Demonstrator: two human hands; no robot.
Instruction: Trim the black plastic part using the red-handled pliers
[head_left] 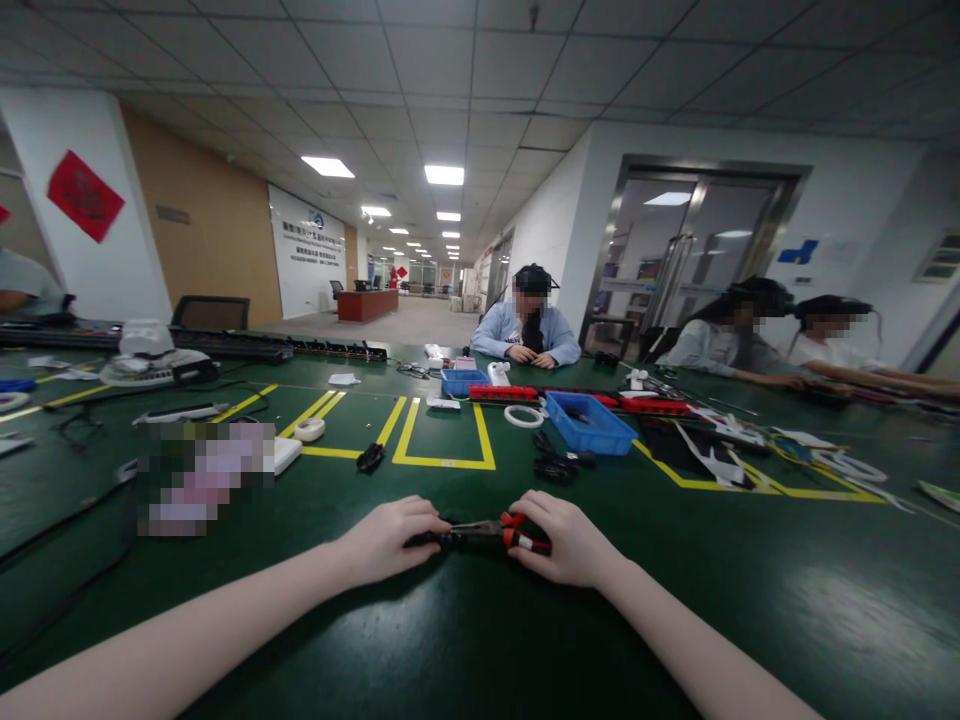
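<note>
My right hand is closed around the red-and-black handles of a pair of long-nose pliers. The pliers' jaws point left and meet a small black part, its exact kind too small to make out. Thumb and fingers of my left hand pinch that black part from the left. Both hands are low over the green table, near the middle of the view. Whether the jaws grip the part or only touch it, I cannot tell.
Beyond my hands lie bundled black cables, a blue bin, a white ring and red strips. Yellow tape marks the table. Left are a white roll and a white device. A person sits opposite; others sit right.
</note>
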